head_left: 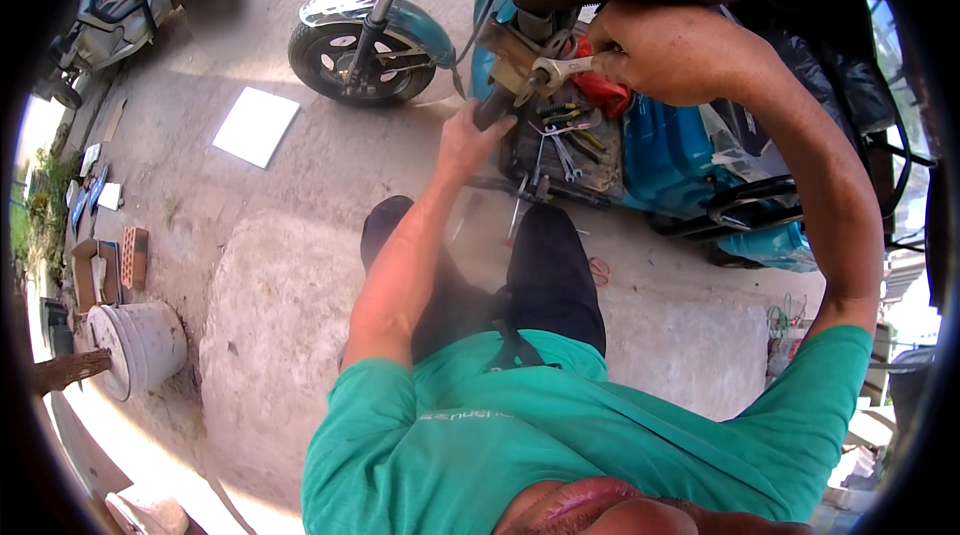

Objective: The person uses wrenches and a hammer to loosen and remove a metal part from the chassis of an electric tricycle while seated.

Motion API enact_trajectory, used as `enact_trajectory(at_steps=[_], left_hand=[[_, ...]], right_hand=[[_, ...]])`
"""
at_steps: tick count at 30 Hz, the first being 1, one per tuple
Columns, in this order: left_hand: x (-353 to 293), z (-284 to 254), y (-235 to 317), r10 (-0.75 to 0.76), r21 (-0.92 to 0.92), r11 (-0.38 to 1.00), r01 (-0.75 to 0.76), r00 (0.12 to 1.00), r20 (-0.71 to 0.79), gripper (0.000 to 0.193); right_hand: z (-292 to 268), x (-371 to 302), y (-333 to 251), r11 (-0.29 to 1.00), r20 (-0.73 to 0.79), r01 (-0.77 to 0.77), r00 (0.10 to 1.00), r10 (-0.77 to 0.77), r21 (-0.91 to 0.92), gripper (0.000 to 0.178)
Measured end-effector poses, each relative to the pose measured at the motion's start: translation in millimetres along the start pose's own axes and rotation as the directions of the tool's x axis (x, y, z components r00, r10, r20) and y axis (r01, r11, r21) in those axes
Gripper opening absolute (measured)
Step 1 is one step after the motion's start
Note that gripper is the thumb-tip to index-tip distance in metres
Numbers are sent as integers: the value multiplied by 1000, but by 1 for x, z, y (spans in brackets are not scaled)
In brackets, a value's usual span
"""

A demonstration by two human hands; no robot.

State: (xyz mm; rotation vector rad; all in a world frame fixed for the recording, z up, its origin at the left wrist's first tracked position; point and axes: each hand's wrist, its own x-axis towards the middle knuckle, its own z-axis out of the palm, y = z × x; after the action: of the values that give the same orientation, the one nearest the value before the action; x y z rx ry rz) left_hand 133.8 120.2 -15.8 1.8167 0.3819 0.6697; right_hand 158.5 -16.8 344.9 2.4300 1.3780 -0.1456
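Note:
My left hand (pixel 467 141) is closed around a dark cylindrical part (pixel 492 105) on the blue vehicle. Just above it sits a rusty brown block (pixel 508 55) with a round metal end beside it. In my right hand (pixel 668 53) is a silver combination wrench (pixel 570 67), its ring end at the metal end next to the block. Below the hands, on the vehicle's floorboard (pixel 600 173), lie several loose wrenches (pixel 566 163) and pliers (pixel 586 143). A red cloth or bag (pixel 602 93) rests behind them.
A front wheel (pixel 362 63) under a blue and chrome fender stands ahead to the left. Blue bodywork (pixel 665 155) and black tubing lie to the right. On the concrete are a white square board (pixel 256 127), a white bucket (pixel 150 347) and a brick (pixel 134 257). A scooter (pixel 120 10) stands far left.

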Motion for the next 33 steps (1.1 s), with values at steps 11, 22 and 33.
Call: enact_trajectory(at_steps=[11, 22, 33], left_hand=[[-2, -2, 5, -69, -70, 995, 74, 995, 66, 59], [-2, 7, 0, -56, -12, 998, 57, 998, 14, 57], [0, 3, -3, -52, -21, 998, 52, 999, -3, 58]], right_hand=[[101, -38, 7, 950, -433, 12, 892, 132, 313, 22], [289, 51, -65, 500, -571, 320, 648, 504, 805, 29], [309, 28, -63, 373, -286, 123, 860, 423, 920, 31]])
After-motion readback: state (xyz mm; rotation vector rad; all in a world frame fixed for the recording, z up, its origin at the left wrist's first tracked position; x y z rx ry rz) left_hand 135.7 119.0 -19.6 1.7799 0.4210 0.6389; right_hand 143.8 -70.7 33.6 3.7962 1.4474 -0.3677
